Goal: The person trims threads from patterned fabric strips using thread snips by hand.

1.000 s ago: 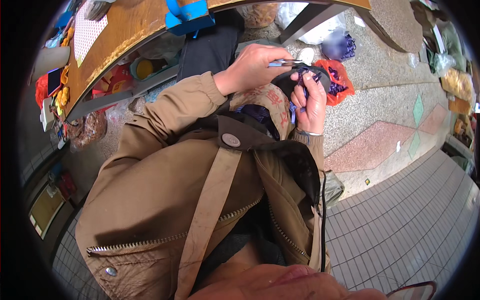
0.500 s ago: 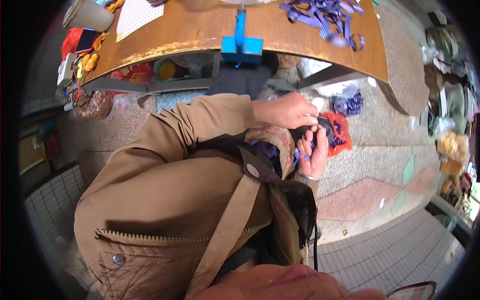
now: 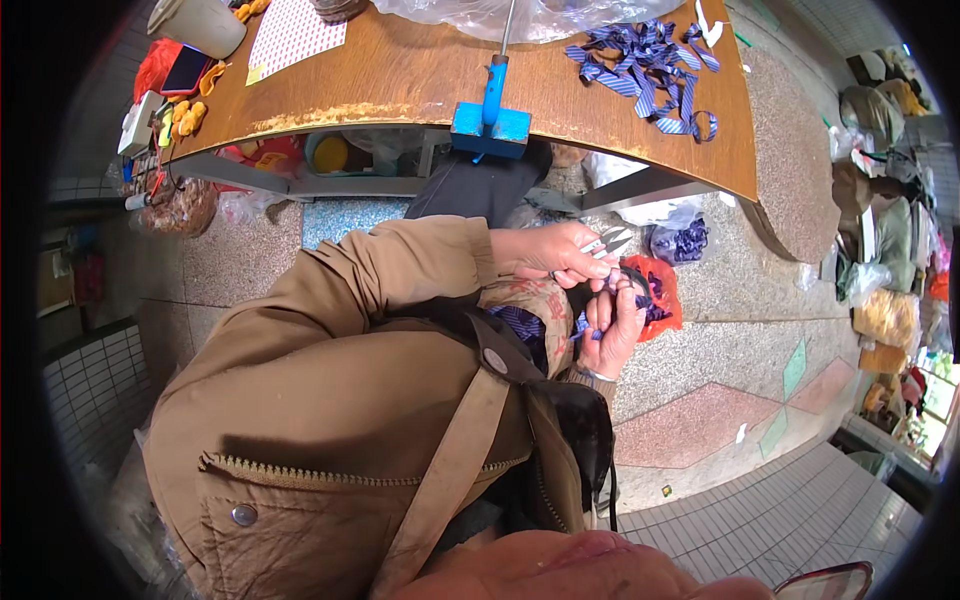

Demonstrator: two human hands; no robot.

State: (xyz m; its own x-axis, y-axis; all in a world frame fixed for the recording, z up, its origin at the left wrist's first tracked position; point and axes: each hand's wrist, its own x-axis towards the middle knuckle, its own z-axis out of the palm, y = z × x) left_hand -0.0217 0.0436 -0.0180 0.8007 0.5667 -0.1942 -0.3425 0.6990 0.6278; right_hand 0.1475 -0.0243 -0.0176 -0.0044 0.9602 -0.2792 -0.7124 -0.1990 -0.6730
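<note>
Both hands are in front of me over my lap, close together beside the table. My left hand (image 3: 555, 252), in a brown sleeve, is closed around small scissors (image 3: 613, 242) with pale handles. Their blades stick out past the fingers, spread apart and away from the cloth. My right hand (image 3: 615, 328) pinches a small piece of purple ribbon (image 3: 628, 290) between thumb and fingers; its exact shape is hidden. More blue-purple striped ribbon (image 3: 518, 322) lies in my lap by a patterned cloth (image 3: 548, 302). Just beyond the right hand is a red bag (image 3: 668, 318) with purple pieces in it.
A wooden table (image 3: 400, 90) with a blue clamp (image 3: 490, 125) on its edge holds a heap of striped ribbons (image 3: 650, 75), a clear plastic bag and a patterned sheet (image 3: 295, 40). On the floor stands a clear bag of purple pieces (image 3: 680, 242). Bags line the right side.
The scissors' blades now show above my left hand, where they were hardly visible before. A dark thing between the hands shows less. The whole view has shifted slightly.
</note>
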